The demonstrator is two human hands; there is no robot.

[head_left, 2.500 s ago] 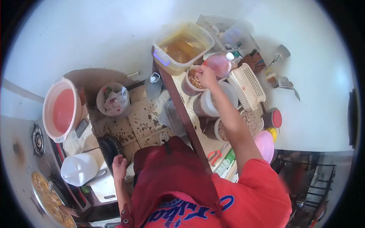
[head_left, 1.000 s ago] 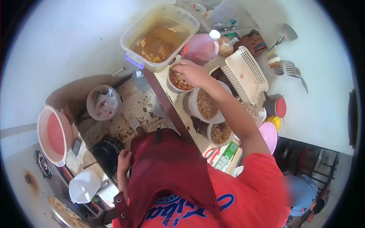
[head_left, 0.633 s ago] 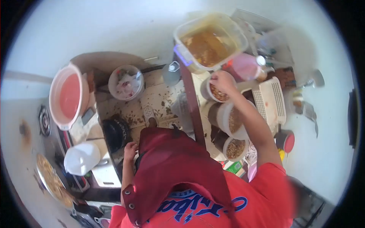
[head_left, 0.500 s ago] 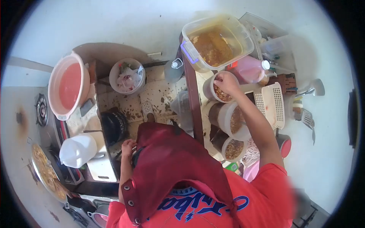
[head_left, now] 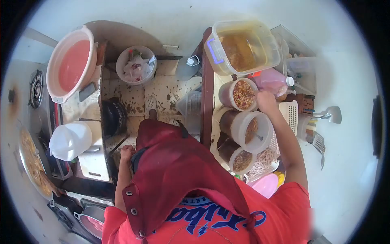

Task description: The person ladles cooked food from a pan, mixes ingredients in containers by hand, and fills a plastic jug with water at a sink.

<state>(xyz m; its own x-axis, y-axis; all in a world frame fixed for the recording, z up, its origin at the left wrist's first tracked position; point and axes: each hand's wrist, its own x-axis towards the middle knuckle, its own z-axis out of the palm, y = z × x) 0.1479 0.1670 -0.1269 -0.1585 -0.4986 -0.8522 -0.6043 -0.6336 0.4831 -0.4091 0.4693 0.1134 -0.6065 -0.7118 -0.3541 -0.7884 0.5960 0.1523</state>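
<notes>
My right hand (head_left: 266, 100) is at the right rim of a tub (head_left: 243, 94) of chopped, red-and-yellow bits in liquid. Its fingers look curled, and their tips are hidden. Below that tub stands a second tub (head_left: 233, 122), with a translucent empty-looking container (head_left: 263, 132) tilted over its mouth. A third tub (head_left: 242, 161) with brownish bits stands nearer to me. My left hand (head_left: 128, 152) hangs low beside my maroon apron (head_left: 170, 158), near the left counter. Its fingers are loosely bent, with nothing visible in them.
A clear bin (head_left: 248, 49) of yellow-brown liquid and a pink-filled jug (head_left: 272, 81) stand at the back right. On the left are a basin (head_left: 90, 67) of pink liquid, a white jug (head_left: 71, 140), a cutting board (head_left: 95, 164) and a large pan (head_left: 34, 162).
My right hand has moved right, from over the top tub to its right rim, uncovering the contents. My left hand has shifted slightly left. The camera view has also shifted.
</notes>
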